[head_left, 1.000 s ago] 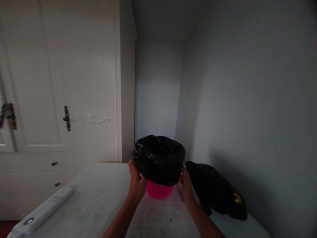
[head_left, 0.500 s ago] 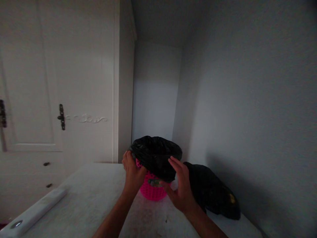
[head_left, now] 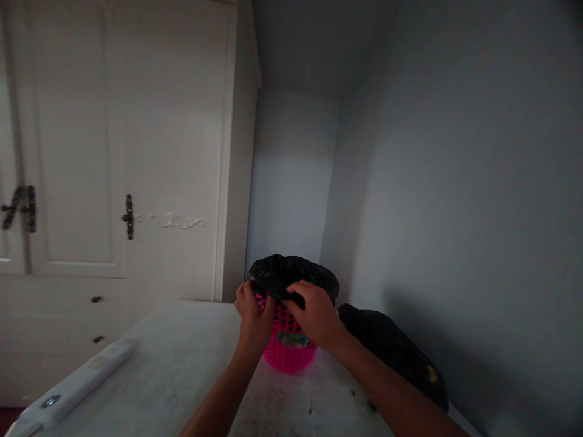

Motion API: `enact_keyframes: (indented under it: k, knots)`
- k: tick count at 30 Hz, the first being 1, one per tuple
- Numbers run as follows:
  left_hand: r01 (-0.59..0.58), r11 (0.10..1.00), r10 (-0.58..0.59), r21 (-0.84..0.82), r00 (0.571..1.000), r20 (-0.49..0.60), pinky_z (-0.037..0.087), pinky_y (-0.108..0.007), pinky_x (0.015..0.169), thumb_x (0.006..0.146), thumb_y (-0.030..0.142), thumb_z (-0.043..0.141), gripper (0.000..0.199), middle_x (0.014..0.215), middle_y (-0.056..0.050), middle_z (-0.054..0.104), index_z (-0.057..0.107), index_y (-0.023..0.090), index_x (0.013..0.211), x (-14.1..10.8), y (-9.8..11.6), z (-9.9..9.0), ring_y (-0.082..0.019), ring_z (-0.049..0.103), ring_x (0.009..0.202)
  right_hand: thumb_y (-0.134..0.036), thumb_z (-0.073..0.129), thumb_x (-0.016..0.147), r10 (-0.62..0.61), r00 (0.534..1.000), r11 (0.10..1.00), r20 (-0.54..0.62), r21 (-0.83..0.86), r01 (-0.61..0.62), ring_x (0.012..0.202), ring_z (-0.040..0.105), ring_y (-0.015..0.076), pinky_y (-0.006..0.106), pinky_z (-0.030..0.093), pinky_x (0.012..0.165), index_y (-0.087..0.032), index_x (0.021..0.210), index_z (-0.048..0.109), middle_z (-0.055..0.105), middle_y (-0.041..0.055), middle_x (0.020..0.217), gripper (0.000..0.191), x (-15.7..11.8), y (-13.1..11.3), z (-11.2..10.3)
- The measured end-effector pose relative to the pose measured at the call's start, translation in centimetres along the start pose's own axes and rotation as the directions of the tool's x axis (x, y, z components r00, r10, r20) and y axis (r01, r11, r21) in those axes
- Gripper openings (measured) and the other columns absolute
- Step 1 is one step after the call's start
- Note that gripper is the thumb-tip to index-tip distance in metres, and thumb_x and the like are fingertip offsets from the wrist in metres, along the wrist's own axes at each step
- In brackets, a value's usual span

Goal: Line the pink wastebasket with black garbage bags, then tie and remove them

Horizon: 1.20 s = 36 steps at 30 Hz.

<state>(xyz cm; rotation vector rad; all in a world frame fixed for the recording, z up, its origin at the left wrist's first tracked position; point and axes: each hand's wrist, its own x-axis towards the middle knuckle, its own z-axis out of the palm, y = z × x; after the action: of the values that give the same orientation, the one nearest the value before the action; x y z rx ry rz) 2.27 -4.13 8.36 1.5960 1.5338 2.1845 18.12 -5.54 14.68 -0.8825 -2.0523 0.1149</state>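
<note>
A bright pink basket [head_left: 291, 358] with a holed wall and a small label stands upright on the white surface. A black plastic bag [head_left: 314, 272] lines it and folds over the rim. My left hand [head_left: 255, 315] is closed on the bag's edge at the basket's left rim, with its thumb in front. At the front of the rim, my right hand [head_left: 314, 309] pinches the bag's edge between thumb and fingers. The inside of the basket is hidden by the bag.
To the right, against the wall, lies another black plastic bag [head_left: 392, 346] with a yellow mark. A long white object [head_left: 82, 376] with a round silvery spot rests along the left edge of the white surface [head_left: 182, 346]. Behind stands a white wardrobe [head_left: 177, 152] with dark handles.
My right hand has moved left and up to the front rim and closed on the bag. The bag's front flap hangs less low, so more pink wall shows. The view has shifted slightly.
</note>
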Motion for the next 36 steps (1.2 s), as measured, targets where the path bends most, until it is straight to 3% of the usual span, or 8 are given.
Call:
enact_keyframes:
  k: [7,14,17,22,24,27,32,36]
  knots:
    - [0.032,0.997,-0.031,-0.063,0.999,0.029,0.038,-0.063,0.116,0.092,0.05,0.062,0.045,0.128,-0.015,0.055,0.055,0.022,0.126,-0.9,0.8,0.2,-0.037,0.05,0.131,-0.017,0.06,0.092,0.078,0.997,0.984,-0.018,0.163,-0.074,0.084,0.069,0.0196,0.033,0.05,0.08,-0.022,0.095,0.07,0.075,0.0017,0.089,0.011,1.8,0.1,-0.8]
    - [0.009,0.997,-0.008,-0.082,1.0,0.006,0.036,-0.061,0.122,0.092,0.047,0.063,0.057,0.14,-0.017,0.047,0.047,0.02,0.14,-1.6,1.3,0.8,-0.035,0.044,0.14,-0.021,0.059,0.09,0.228,0.974,0.911,0.02,0.349,-0.22,0.091,0.068,0.0195,0.033,0.051,0.088,-0.022,0.097,0.071,0.074,0.001,0.093,0.014,3.7,1.5,-1.2]
    - [-0.018,0.999,0.017,-0.051,1.0,-0.012,0.035,-0.06,0.124,0.092,0.043,0.063,0.059,0.144,-0.017,0.047,0.046,0.02,0.144,-1.5,1.6,0.8,-0.034,0.043,0.143,-0.019,0.055,0.09,0.232,0.973,0.93,0.006,0.293,-0.224,0.097,0.068,0.0207,0.035,0.05,0.093,-0.022,0.098,0.073,0.076,0.0021,0.098,0.02,5.0,1.5,-1.9]
    - [-0.044,0.999,0.043,-0.029,0.999,-0.02,0.036,-0.061,0.123,0.092,0.043,0.064,0.062,0.144,-0.018,0.048,0.045,0.018,0.145,-1.3,1.6,0.5,-0.035,0.043,0.142,-0.023,0.073,0.086,-0.019,0.993,0.998,0.112,0.063,0.012,0.101,0.068,0.0225,0.037,0.05,0.095,-0.02,0.109,0.071,0.075,0.0045,0.106,0.024,6.8,0.8,-4.1]
    - [-0.055,0.998,0.054,-0.024,0.998,-0.021,0.036,-0.062,0.122,0.093,0.045,0.064,0.062,0.143,-0.018,0.049,0.045,0.018,0.145,-1.1,1.4,0.4,-0.035,0.043,0.142,-0.02,0.084,0.075,-0.142,0.96,0.987,0.242,-0.034,0.154,0.104,0.066,0.0232,0.037,0.05,0.097,-0.019,0.119,0.069,0.073,0.0064,0.112,0.046,7.5,0.8,-5.0]
    - [-0.072,0.997,0.072,-0.015,0.997,-0.012,0.035,-0.064,0.123,0.093,0.046,0.064,0.063,0.143,-0.018,0.049,0.044,0.018,0.145,-0.9,1.1,0.3,-0.036,0.042,0.143,-0.002,0.07,0.079,-0.186,0.901,0.926,0.391,-0.237,0.294,0.106,0.065,0.0221,0.034,0.049,0.096,-0.016,0.119,0.07,0.07,0.0096,0.114,0.042,8.6,1.4,-6.3]
    - [-0.103,0.995,0.103,-0.011,0.995,-0.01,0.035,-0.065,0.122,0.092,0.043,0.064,0.064,0.144,-0.018,0.048,0.043,0.019,0.147,-0.8,1.3,0.2,-0.037,0.041,0.144,-0.007,0.07,0.082,0.12,0.878,0.843,0.463,-0.515,0.156,0.108,0.069,0.0255,0.033,0.05,0.092,-0.017,0.118,0.074,0.073,0.0127,0.117,0.038,10.0,3.2,-8.4]
    - [-0.108,0.994,0.108,-0.021,0.994,-0.009,0.034,-0.065,0.123,0.093,0.038,0.058,0.06,0.145,-0.017,0.048,0.043,0.019,0.148,-0.8,1.3,0.3,-0.036,0.04,0.145,-0.033,0.092,0.068,0.404,0.695,0.858,0.595,-0.509,-0.064,0.112,0.071,0.0284,0.033,0.055,0.094,-0.018,0.127,0.072,0.075,0.012,0.127,0.064,10.4,5.0,-10.1]
